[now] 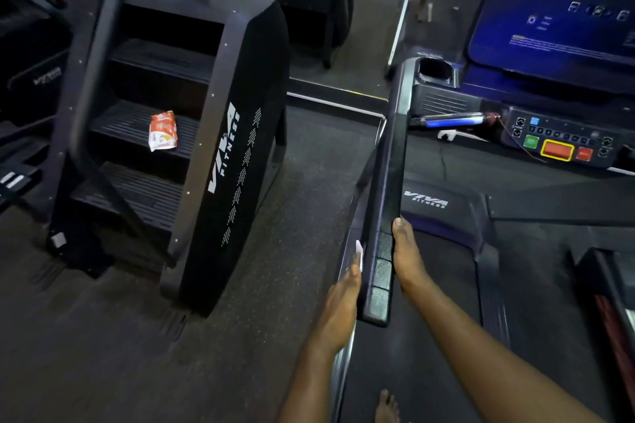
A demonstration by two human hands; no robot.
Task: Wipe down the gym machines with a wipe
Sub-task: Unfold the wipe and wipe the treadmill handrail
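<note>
A black treadmill handrail (385, 182) runs from the console toward me in the middle of the view. My left hand (343, 295) holds a white wipe (359, 252) against the rail's left side near its near end. Only a small piece of the wipe shows above the hand. On the rail's right edge, my right hand (407, 257) grips it with the thumb lying along the edge. The fingers of both hands are hidden under the rail.
A black stair climber (220, 154) stands to the left, with an orange-and-white wipes packet (162, 130) on one step. The treadmill's button console (563, 144), blue screen (556, 0) and cup holder (435, 70) are ahead on the right. My bare foot (386, 405) stands on the belt.
</note>
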